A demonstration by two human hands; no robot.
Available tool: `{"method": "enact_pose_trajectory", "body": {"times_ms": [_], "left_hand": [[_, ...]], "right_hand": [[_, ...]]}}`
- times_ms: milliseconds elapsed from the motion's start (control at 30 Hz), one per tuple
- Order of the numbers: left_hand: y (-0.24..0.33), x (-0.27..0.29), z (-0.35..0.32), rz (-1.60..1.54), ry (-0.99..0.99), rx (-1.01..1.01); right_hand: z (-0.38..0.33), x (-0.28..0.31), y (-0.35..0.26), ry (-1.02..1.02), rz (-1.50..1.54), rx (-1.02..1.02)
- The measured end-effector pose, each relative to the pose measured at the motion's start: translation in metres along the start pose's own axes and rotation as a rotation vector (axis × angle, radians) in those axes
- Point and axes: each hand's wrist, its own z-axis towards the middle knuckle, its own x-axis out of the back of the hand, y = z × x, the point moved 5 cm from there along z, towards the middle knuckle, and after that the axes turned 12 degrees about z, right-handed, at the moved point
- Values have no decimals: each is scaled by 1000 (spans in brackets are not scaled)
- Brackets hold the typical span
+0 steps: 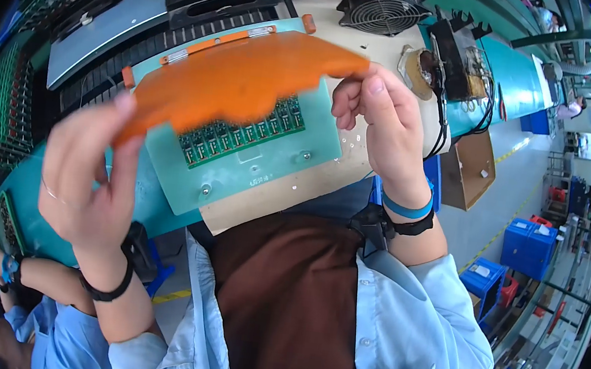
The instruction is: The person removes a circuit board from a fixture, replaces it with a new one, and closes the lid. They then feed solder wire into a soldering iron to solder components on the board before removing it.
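Observation:
An orange hinged cover, blurred by motion, is tilted up over a pale green fixture plate. Its hinges run along the plate's far edge. My left hand closes on the cover's left corner with thumb and fingers. At the opposite corner, my right hand pinches the cover's edge, its other fingers curled. Below the raised cover, a panel of small green circuit boards lies in the fixture, its far part hidden by the cover. Small metal posts stand on the near part of the plate.
A black fan sits beyond the fixture, near a tape roll and black cables. Racks of green boards stand at left, by a co-worker's arm. A cardboard box and blue crates are at right.

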Motion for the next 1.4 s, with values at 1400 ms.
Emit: {"method": "enact_pose_trajectory", "body": {"times_ms": [1400], "left_hand": [[31, -59, -74, 106, -604, 68]], "right_hand": [[-52, -35, 38, -383, -1299, 423]]}}
